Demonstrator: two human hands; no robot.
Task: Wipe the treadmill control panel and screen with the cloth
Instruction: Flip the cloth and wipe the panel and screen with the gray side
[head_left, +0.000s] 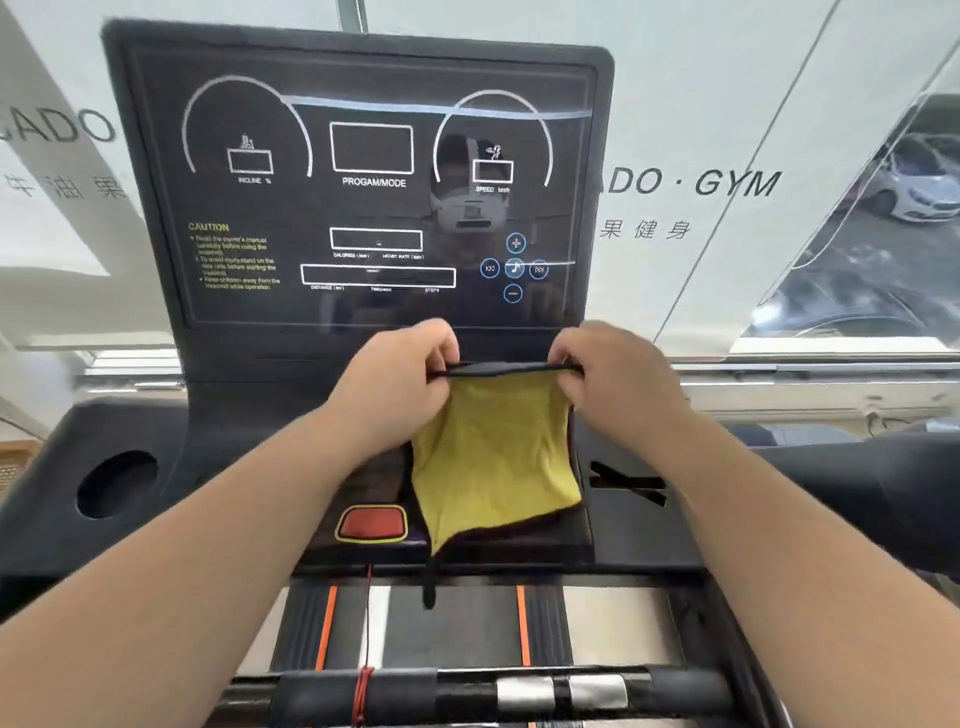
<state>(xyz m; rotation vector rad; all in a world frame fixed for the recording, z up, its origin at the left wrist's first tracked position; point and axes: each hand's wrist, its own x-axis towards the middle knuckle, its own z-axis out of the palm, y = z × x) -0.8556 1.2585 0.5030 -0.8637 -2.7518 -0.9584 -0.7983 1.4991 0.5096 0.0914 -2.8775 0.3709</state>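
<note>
My left hand (400, 384) and right hand (618, 379) each pinch the yellow cloth's (493, 457) black-bound top edge, stretched taut below the treadmill screen (363, 208).

The cloth (496, 457) hangs before the control panel (623, 525), below the screen (384, 187).

Surroundings: gym window far, treadmill deck near.
Frosted window film (727, 78) at the far side, with "ADO · GYM" lettering (737, 182) and Chinese characters on the right. A clear strip at far right shows a white car (919, 182) outside. Round cup holder (117, 483) in the left tray. Near side: dark running belt (457, 629) with two orange stripes (326, 629). Nearest is a black crossbar (415, 691) with two silver grip plates (524, 693) right of centre and a red cord (363, 691) wrapped left of centre.
</note>
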